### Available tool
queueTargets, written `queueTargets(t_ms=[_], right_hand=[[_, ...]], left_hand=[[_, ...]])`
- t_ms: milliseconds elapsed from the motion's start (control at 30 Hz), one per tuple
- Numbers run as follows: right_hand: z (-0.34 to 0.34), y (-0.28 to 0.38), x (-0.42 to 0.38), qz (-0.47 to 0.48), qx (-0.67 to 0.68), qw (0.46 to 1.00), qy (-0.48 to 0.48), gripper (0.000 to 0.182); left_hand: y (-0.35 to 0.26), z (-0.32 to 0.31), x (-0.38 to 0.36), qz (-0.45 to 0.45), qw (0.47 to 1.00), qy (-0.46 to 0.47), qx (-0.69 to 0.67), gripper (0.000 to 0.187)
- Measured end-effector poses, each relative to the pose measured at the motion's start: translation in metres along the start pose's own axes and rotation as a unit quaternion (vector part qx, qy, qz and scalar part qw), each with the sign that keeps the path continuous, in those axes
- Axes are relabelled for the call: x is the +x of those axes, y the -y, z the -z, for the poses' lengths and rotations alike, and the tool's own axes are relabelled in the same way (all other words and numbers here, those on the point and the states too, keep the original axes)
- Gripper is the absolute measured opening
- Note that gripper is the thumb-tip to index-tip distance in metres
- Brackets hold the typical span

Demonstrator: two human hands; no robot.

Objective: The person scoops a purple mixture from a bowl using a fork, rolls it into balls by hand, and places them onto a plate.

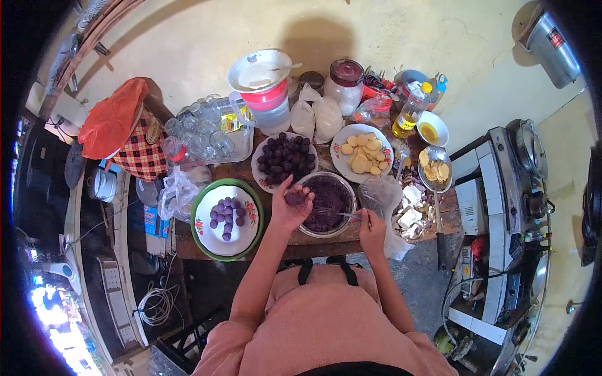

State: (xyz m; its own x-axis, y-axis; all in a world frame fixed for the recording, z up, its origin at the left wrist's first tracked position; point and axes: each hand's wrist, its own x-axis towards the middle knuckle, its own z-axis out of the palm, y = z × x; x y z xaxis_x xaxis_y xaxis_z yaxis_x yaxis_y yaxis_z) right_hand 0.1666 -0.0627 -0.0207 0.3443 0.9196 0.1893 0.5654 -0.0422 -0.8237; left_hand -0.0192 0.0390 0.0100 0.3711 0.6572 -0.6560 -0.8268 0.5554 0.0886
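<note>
My left hand [291, 210] is at the left edge of a metal bowl [339, 232], palm turned up. Its fingers curl around a small lump of purple mash [294, 198]. Purple mash [330, 193] fills much of the bowl. My right hand [372, 230], at the bowl's right side, grips the handle of a fork [348, 215] whose head reaches over the mash. Left of my hands, smooth purple balls [226, 210] sit in a group on a white floral plate [205, 220] with a green rim beneath it.
Behind the bowl stand a plate of dark purple balls [285, 160] and a plate of yellow slices [362, 153]. Plastic bags [327, 118], an oil bottle [411, 113] and glass jars [200, 128] line the back. Peelings [414, 213] and a knife [441, 241] lie at right.
</note>
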Motion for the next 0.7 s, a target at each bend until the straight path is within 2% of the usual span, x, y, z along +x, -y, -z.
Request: queueTargets(t_ms=[100, 200, 267, 300, 367, 400, 467, 500, 567, 600, 700], right_hand=[[-0.005, -0.005, -0.008, 0.007, -0.042, 0.999, -0.01, 0.027], [-0.014, -0.015, -0.018, 0.01, -0.019, 0.999, -0.035, 0.024], [-0.021, -0.027, -0.025, 0.029, -0.018, 0.997, -0.066, 0.023], [-0.019, -0.025, -0.026, 0.006, -0.013, 0.998, -0.055, 0.022], [-0.013, -0.02, -0.028, -0.038, -0.002, 0.999, -0.031, 0.021], [-0.011, -0.019, -0.027, -0.059, -0.009, 0.998, -0.02, 0.022], [-0.007, -0.018, -0.025, -0.101, -0.023, 0.995, -0.001, 0.028], [-0.006, -0.018, -0.024, -0.062, -0.062, 0.996, -0.033, 0.032], [-0.005, -0.017, -0.024, 0.013, -0.139, 0.986, -0.096, 0.042], [-0.001, -0.006, -0.02, 0.021, -0.102, 0.99, -0.094, 0.043], [0.002, 0.037, 0.0, 0.064, -0.017, 0.996, -0.066, 0.046]], left_hand=[[-0.01, 0.036, 0.027, 0.045, 0.995, 0.09, 0.001, 0.041], [-0.013, 0.062, 0.049, 0.107, 0.924, 0.368, 0.013, 0.043], [-0.012, 0.067, 0.056, 0.15, 0.892, 0.427, -0.006, 0.043], [-0.01, 0.067, 0.058, 0.171, 0.874, 0.455, -0.016, 0.043], [0.005, 0.021, 0.009, 0.077, 0.962, 0.258, 0.045, 0.036], [0.012, 0.004, -0.008, 0.027, 0.985, 0.153, 0.074, 0.036], [0.018, 0.005, -0.003, 0.017, 0.99, 0.133, 0.035, 0.032], [0.021, 0.007, 0.001, 0.013, 0.992, 0.123, 0.015, 0.04], [0.028, 0.024, 0.019, -0.015, 0.985, 0.17, 0.036, 0.048], [0.031, 0.028, 0.024, -0.029, 0.979, 0.195, 0.045, 0.055], [0.045, 0.021, 0.017, -0.058, 0.975, 0.191, 0.102, 0.058]])
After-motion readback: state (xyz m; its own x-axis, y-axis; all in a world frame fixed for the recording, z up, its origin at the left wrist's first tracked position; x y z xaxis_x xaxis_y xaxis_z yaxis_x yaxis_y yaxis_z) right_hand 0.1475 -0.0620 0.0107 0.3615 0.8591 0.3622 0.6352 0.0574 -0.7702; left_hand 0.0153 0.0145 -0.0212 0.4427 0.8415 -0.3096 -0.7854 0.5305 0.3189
